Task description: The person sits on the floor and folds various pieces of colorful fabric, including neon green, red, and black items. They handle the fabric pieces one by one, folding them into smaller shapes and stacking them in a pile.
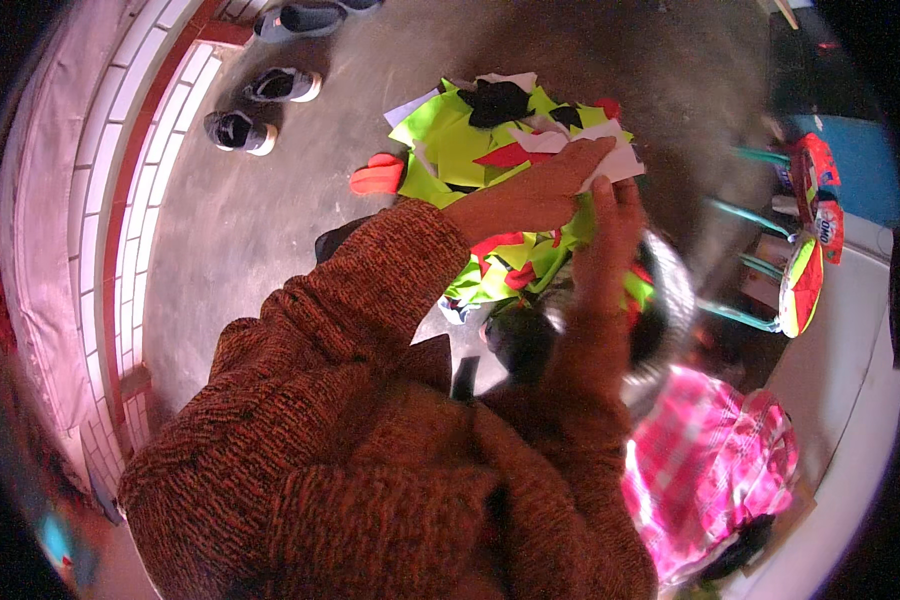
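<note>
A white scrap (625, 158), of cloth or paper, is pinched between my two hands over a heap of cut scraps. My left hand (542, 190) reaches across from the left, its fingers along the near-left edge of the white scrap. From below comes my right hand (615, 228), its fingertips closed on the scrap's lower edge. Beneath and beyond them spread the bright yellow-green scraps (450, 140), mixed with red, black and white ones. A black scrap (497, 103) tops the heap's far side. Part of the heap is hidden behind my hands and sleeves.
Dark shoes (238, 132) stand on the grey floor (200, 230) at the far left, beside a white-tiled wall (135, 200). A red rounded object (377, 175) lies left of the heap. Right are a shiny silvery rim (678, 285), pink checked cloth (705, 440) and teal legs (745, 318).
</note>
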Available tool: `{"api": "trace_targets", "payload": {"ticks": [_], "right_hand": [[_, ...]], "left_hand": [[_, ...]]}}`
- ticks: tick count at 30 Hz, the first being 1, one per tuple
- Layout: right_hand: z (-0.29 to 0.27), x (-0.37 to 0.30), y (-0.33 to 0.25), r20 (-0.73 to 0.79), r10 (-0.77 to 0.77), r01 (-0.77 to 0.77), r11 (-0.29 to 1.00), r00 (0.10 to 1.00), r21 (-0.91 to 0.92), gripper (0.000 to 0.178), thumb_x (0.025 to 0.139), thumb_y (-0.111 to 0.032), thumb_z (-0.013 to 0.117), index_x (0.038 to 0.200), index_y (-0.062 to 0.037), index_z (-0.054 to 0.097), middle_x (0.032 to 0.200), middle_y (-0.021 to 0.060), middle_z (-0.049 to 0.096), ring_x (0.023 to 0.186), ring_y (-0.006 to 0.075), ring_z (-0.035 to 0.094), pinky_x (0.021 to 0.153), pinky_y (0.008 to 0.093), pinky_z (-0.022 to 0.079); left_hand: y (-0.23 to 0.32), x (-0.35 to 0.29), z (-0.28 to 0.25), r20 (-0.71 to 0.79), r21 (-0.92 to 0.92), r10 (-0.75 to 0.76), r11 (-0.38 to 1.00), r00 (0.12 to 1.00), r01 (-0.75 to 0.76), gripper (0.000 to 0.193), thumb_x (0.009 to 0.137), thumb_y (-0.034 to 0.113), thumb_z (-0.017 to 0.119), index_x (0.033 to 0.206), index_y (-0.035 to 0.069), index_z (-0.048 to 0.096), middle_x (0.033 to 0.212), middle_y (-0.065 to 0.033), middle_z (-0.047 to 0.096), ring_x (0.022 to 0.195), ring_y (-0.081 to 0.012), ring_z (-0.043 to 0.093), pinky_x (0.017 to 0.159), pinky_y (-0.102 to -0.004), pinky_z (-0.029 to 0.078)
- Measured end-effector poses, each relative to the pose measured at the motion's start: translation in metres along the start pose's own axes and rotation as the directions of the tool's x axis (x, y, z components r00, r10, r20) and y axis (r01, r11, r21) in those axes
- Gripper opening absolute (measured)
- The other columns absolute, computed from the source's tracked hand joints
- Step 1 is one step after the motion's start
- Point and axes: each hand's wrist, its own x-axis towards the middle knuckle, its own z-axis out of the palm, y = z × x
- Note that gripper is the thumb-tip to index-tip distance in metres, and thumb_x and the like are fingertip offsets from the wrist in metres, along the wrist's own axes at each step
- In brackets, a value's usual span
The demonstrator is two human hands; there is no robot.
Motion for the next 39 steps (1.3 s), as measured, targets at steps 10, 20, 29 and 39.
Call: {"api": "trace_targets", "payload": {"ticks": [10, 20, 29, 39], "right_hand": [[-0.023, 0.006, 0.011, 0.132, -0.305, 0.332, 0.876, 0.943, -0.35, 0.031, 0.081, -0.007, 0.055, 0.11, 0.0015, 0.051, 0.106, 0.0102, 0.056, 0.098, 0.0192, 0.054, 0.083, 0.0301, 0.043], [-0.101, 0.021, -0.029, -0.396, -0.191, 0.034, 0.928, 0.898, -0.37, 0.026, 0.076, -0.012, 0.057, 0.099, -0.0007, 0.059, 0.092, 0.0087, 0.061, 0.084, 0.0197, 0.056, 0.079, 0.0326, 0.044], [-0.258, -0.016, 0.02, -0.349, -0.098, -0.24, 0.556, 0.932, -0.796, 0.031, 0.078, -0.022, 0.059, 0.103, -0.0044, 0.058, 0.091, 0.0113, 0.062, 0.078, 0.0211, 0.059, 0.068, 0.0346, 0.048], [-0.188, 0.03, 0.095, -0.005, 0.191, -0.078, 0.379, 0.982, -0.922, 0.046, 0.075, -0.03, 0.064, 0.111, -0.0042, 0.052, 0.109, 0.0145, 0.057, 0.092, 0.0229, 0.057, 0.076, 0.0358, 0.046]], "left_hand": [[0.004, 0.008, -0.011, 0.166, -0.3, -0.116, 0.94, 0.979, 0.162, 0.066, 0.078, 0.013, 0.059, 0.134, 0.001, 0.025, 0.126, -0.0185, 0.042, 0.117, -0.0295, 0.043, 0.096, -0.0335, 0.036], [-0.01, 0.011, -0.068, -0.324, -0.67, -0.464, 0.727, 0.824, 0.146, 0.034, 0.087, 0.024, 0.048, 0.11, -0.001, 0.05, 0.107, -0.0129, 0.056, 0.096, -0.0221, 0.058, 0.08, -0.0349, 0.05], [0.008, 0.015, -0.07, -0.258, -0.796, -0.572, 0.583, 0.779, 0.164, 0.022, 0.083, 0.023, 0.056, 0.097, 0.007, 0.056, 0.089, -0.0038, 0.059, 0.078, -0.0141, 0.056, 0.071, -0.0295, 0.045], [0.007, 0.019, -0.07, -0.291, -0.821, -0.596, 0.557, 0.748, 0.124, 0.025, 0.081, 0.025, 0.056, 0.101, 0.011, 0.054, 0.093, -0.0031, 0.059, 0.084, -0.0148, 0.055, 0.073, -0.0301, 0.043]]}}
